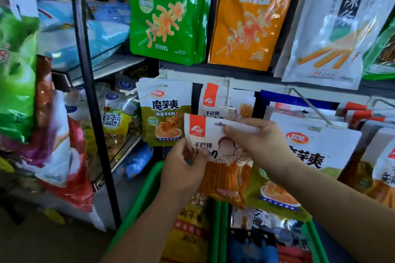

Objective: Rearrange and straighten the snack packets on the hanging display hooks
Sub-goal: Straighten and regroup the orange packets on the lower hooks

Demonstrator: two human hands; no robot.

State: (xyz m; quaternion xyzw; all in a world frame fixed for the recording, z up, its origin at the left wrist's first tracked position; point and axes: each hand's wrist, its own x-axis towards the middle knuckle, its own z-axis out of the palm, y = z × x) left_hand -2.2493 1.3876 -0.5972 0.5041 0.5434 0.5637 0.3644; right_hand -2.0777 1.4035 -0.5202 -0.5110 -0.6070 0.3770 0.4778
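A black upright post (85, 83) runs down the left, carrying wire shelves (124, 151) crowded with bagged goods. A grey rail (192, 70) crosses the display behind. A green crate (147, 190) sits low in view (its rim bright), and the floor (42, 241) at lower left is dim and brownish.

Bright glare on the upper packets (252, 21), soft blur throughout, wide-angle bending at edges.

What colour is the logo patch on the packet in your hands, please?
The packet has an orange-red patch with white logo; head view.
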